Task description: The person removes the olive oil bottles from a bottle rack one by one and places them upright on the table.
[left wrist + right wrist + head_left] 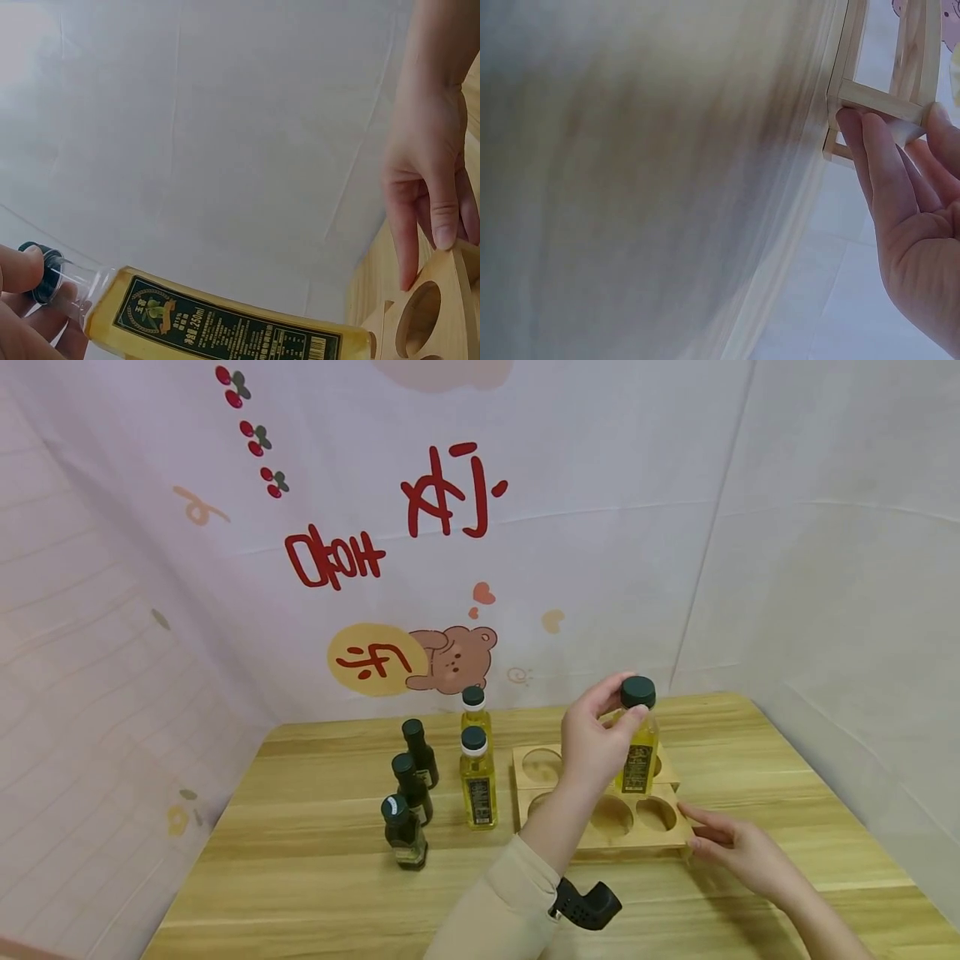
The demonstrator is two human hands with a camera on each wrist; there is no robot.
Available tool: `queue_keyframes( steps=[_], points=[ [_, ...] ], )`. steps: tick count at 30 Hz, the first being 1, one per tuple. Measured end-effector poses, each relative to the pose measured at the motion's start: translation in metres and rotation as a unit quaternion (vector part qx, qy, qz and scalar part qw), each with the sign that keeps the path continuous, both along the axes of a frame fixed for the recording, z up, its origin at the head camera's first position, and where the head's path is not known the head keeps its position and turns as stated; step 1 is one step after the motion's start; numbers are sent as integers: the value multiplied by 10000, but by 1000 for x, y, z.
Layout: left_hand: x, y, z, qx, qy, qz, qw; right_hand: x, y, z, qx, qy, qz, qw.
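Observation:
My left hand [598, 731] grips a clear bottle of yellow oil [637, 768] round its neck and dark green cap. The bottle's black label [217, 321] with a 250ml mark faces the left wrist camera. Its base is over the wooden rack [592, 839], a stepped stand with round holes; whether it sits in a hole I cannot tell. At the rack's front right corner, my right hand [738, 852] pinches the wood between thumb and fingers. In the right wrist view those fingers [889, 169] lie against the rack's end.
Left of the rack stand two yellow oil bottles [478, 785], one behind the other. Further left is a row of three dark bottles [407, 839]. Behind the wooden table [300, 877] hangs a printed white cloth [600, 568]. A black wrist camera mount [588, 906] sits at my left wrist.

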State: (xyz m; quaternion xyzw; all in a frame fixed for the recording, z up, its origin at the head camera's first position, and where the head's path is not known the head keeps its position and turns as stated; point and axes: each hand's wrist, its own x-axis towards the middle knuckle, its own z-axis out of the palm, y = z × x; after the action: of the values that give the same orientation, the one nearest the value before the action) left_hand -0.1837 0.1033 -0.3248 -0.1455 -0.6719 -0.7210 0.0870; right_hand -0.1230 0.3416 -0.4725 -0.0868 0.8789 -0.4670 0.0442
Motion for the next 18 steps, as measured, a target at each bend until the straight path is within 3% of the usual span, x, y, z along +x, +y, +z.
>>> queue_keyframes(
  steps=[9, 18],
  points=[
    [19, -19, 0, 61, -229, -399, 9989, 0, 1, -1, 11, 3, -32, 10000],
    [30, -42, -4, -78, 163, -676, 9975, 0, 1, -2, 69, 112, -74, 9999]
  ],
)
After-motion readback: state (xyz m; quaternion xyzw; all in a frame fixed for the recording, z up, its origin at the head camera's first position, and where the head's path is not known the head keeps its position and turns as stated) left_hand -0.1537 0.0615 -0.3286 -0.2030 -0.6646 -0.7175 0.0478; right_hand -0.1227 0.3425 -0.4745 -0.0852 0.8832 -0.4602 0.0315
